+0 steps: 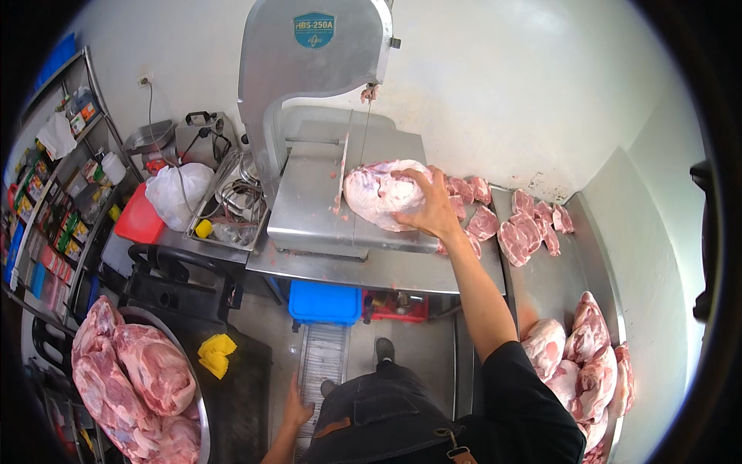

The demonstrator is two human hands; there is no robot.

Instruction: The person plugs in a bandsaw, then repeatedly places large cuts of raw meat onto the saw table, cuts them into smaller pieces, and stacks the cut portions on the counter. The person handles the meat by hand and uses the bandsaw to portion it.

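Note:
A large pale, fat-covered cut of raw meat (385,194) lies on the steel table of a band saw (313,203), just right of the upright fence plate and close to the thin vertical blade. My right hand (429,203) grips its right end from above, fingers spread around it. Low in the picture, my left hand (297,409) hangs beside my dark apron with nothing in it, its fingers apart. Cut slices of meat (482,223) lie just right of the saw table.
More slices (519,238) and several large cuts (591,371) lie in the steel trough at right. At lower left, a metal bowl (200,400) of meat stands by a black cart (243,394) bearing a yellow cloth (216,355). A blue bin (324,301) sits below the bench.

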